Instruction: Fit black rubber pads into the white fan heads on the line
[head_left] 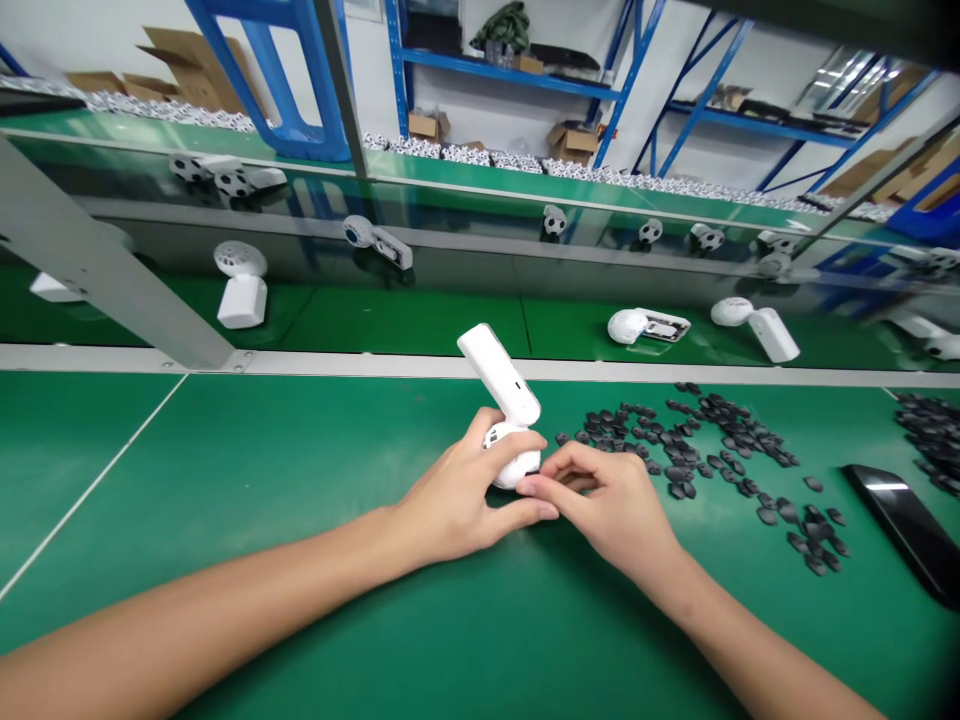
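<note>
Two grips work above a green bench, just left of scattered black pieces: the left grip wraps a tilted white ball-headed device, the right grip pinching its underside; a slipped hold could drop it.

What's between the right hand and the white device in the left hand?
Nothing visible. The right hand has its fingertips at the round end of the white device, gripped by the left hand. The black pieces lie off to the side.

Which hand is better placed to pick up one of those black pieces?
Probably the right hand: it is nearest the black pieces, while the left hand is wrapped around the white device.
</note>
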